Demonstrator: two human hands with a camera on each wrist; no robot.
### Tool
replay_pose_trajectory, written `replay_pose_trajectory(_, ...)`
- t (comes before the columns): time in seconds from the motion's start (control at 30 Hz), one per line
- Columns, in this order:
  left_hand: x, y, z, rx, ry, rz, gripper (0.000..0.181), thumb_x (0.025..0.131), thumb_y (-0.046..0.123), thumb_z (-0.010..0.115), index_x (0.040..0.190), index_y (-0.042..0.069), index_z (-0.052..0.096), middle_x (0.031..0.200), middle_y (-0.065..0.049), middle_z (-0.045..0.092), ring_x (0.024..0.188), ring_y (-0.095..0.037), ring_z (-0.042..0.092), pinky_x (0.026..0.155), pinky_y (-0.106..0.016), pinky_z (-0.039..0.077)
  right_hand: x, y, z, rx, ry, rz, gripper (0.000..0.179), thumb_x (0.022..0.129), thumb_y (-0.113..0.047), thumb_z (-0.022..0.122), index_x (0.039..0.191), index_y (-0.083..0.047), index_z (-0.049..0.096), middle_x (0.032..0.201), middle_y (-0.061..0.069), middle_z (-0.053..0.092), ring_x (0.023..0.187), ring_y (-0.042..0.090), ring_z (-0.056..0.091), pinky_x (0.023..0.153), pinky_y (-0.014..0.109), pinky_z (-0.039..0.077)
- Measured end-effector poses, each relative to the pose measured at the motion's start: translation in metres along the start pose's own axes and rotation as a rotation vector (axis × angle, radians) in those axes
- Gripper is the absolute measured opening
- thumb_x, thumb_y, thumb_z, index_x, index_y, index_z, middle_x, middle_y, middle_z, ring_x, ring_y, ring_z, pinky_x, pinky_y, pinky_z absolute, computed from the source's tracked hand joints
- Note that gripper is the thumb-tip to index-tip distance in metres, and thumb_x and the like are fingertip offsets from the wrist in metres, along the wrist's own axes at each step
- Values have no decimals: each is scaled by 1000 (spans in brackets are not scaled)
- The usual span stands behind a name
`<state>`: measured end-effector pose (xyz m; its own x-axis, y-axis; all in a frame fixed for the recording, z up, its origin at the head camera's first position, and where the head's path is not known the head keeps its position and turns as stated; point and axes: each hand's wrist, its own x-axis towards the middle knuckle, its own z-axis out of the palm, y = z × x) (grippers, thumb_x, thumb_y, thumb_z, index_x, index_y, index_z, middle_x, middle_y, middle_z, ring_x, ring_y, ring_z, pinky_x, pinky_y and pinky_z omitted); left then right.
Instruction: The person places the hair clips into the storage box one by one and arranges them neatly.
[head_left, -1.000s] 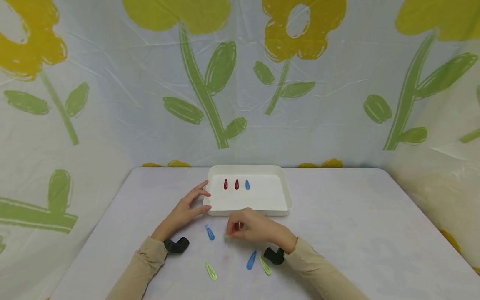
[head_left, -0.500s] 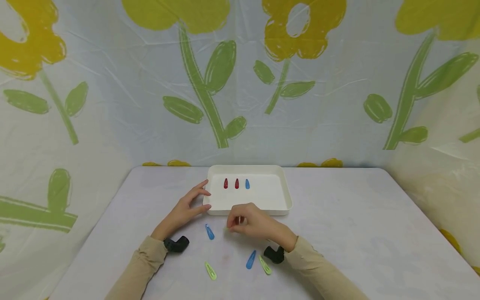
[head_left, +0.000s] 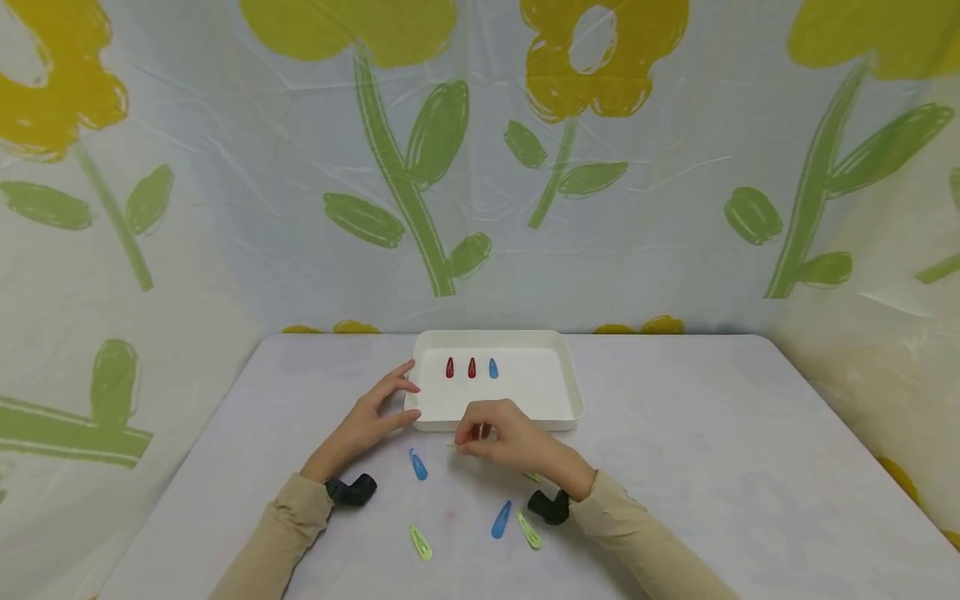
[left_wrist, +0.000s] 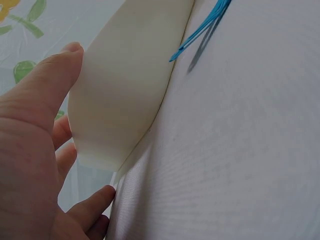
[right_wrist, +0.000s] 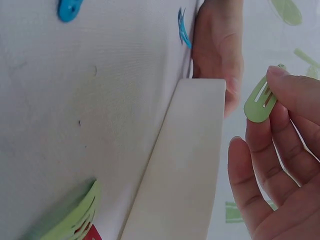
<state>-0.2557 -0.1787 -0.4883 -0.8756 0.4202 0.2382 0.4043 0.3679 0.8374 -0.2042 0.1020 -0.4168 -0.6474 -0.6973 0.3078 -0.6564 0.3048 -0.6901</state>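
My right hand (head_left: pixel 510 437) is just in front of the white tray (head_left: pixel 573 400), pinching a light green snap hair clip (right_wrist: pixel 261 102) between thumb and fingers. The right wrist view shows the clip raised above the tray's rim, its rounded end pointing down. My left hand (head_left: pixel 369 419) rests its spread fingertips on the tray's left edge, with the thumb at the front left corner. Inside the tray, two red clips (head_left: pixel 450 367) and a blue clip (head_left: pixel 493 368) stand in a row towards the back.
Blue clips (head_left: pixel 417 465) and green clips (head_left: pixel 421 542) lie on the table before the tray. Another green clip (head_left: pixel 532 477) is partly hidden by my right wrist. In the right wrist view, a red piece (right_wrist: pixel 92 234) shows under a green clip (right_wrist: pixel 75 215).
My right hand has lifted the green hair clip and moved slightly towards the tray. A green clip beneath my right wrist has come into view. The left hand stays in place.
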Motion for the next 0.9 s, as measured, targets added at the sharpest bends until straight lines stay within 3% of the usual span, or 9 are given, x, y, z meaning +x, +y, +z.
replay_pose_trajectory(0.27, -1, -1, 0, -4, 0, 0, 38, 91, 34, 74, 123, 18, 60, 161, 11, 27, 150, -18, 16, 119, -53, 15, 0, 5, -1, 25, 74, -20, 9, 86, -4, 77, 88, -11, 72, 82, -9, 67, 75, 4, 58, 68, 26, 54)
replay_pose_trajectory(0.67, -1, -1, 0, 2, 1, 13, 36, 91, 34, 74, 122, 21, 60, 162, 7, 26, 151, -23, 15, 118, -57, 15, -1, 2, -10, 128, 191, 44, 10, 86, -3, 77, 89, -12, 73, 85, -3, 68, 78, 11, 61, 71, 31, 56)
replay_pose_trajectory(0.9, 0, -3, 1, -5, 10, 26, 36, 91, 23, 75, 122, 15, 60, 162, 1, 27, 150, -27, 16, 117, -59, 15, -2, 5, -13, 153, 281, 73, 8, 87, -3, 76, 90, -9, 71, 87, 0, 68, 78, 15, 62, 73, 36, 58)
